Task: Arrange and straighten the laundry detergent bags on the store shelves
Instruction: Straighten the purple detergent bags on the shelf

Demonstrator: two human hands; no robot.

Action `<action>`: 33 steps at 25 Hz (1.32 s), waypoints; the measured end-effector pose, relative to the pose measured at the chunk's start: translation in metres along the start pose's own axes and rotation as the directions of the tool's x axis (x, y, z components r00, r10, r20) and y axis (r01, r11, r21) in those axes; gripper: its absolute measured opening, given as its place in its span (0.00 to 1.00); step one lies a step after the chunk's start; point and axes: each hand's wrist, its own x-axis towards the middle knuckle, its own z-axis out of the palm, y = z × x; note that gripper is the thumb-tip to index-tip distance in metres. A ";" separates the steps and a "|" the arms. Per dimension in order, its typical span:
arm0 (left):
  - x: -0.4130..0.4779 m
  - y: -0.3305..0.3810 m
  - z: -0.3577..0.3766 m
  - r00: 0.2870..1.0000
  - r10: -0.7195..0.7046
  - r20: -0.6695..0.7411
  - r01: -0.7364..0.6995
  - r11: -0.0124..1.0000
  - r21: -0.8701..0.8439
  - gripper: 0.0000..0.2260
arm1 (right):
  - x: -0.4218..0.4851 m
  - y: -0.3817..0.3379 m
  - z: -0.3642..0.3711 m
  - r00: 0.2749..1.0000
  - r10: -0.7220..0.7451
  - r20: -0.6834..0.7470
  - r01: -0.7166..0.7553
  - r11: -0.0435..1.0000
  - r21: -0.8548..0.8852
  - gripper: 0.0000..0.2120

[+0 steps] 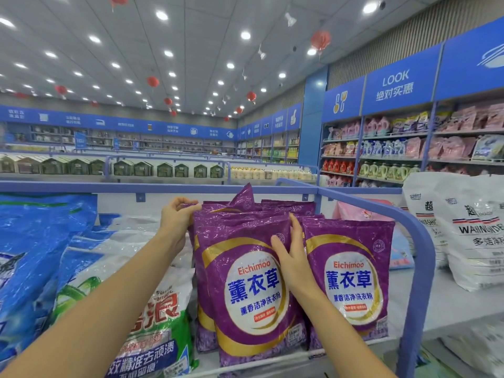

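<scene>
Pinching the top edge of a rear purple bag (218, 207), left hand (176, 217); right hand (291, 256) flat against front purple bag (245, 285).

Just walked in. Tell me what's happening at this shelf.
A person is tidying upright purple detergent bags on a store shelf. The left hand grips the top corner of the rear purple bags, while the right hand presses straight fingers against the right edge of the front left purple bag, beside the front right purple bag. A tilted purple bag sticks up at the back, not yet straightened.
</scene>
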 end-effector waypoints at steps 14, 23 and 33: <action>-0.015 0.007 0.011 0.989 0.144 0.027 -0.145 0.989 0.035 0.05 | 0.131 -0.052 -0.011 0.935 -0.124 0.332 0.291 0.805 -0.517 0.08; -0.031 0.021 -0.004 0.998 0.031 -0.052 -0.023 0.989 0.148 0.19 | 0.125 -0.059 -0.035 0.932 -0.302 0.202 0.363 0.747 -0.557 0.14; -0.093 -0.019 -0.004 0.963 0.267 0.030 -0.248 0.842 0.479 0.09 | 0.083 -0.043 -0.041 0.902 -0.172 0.397 0.415 0.601 -0.683 0.13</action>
